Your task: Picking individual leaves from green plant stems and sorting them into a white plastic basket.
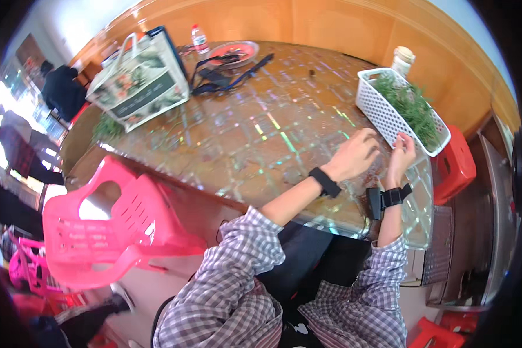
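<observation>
Sitting at the right end of the glossy table [226, 151], a white perforated basket [372, 110] holds green sprigs [414, 113]. Both hands are just near it, apart from each other: the left hand [354, 155] is palm down, fingers loosely bent and a little spread, while the right hand [402, 153] has its fingers curled close to the thumb — whether they pinch anything, I cannot tell. A pale-lidded jar [402, 62] stands beyond the basket. Far left — a patterned bag [148, 93], with more greenery [107, 127] beside it.
</observation>
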`<state>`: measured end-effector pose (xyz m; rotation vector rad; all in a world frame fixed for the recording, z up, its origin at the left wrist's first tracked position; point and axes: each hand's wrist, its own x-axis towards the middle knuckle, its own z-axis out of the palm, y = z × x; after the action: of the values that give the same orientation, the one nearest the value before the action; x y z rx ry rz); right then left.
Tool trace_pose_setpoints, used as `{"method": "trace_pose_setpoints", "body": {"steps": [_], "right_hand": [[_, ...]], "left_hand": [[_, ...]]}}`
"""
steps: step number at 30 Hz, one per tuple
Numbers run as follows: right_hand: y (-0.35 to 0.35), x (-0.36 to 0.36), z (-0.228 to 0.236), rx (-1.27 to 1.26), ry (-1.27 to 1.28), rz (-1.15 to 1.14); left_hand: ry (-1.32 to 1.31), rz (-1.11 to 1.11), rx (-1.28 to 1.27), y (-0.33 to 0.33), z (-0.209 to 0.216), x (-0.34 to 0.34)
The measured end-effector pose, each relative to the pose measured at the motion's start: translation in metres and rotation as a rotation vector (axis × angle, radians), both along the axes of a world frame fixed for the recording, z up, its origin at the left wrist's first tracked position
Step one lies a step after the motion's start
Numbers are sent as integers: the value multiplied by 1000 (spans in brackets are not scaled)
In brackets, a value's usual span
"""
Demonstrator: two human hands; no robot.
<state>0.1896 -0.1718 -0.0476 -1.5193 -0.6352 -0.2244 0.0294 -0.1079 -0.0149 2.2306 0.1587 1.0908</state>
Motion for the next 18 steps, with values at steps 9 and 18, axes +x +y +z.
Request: {"method": "trace_pose_setpoints", "body": {"steps": [9,18], "right_hand": [[3,6,6,34,36,-37],[-26,-41,49,-420,-224,-374]], "left_hand": [[108,-2,675,-24,21,-8],[4,105,800,-36,35,-18]]}}
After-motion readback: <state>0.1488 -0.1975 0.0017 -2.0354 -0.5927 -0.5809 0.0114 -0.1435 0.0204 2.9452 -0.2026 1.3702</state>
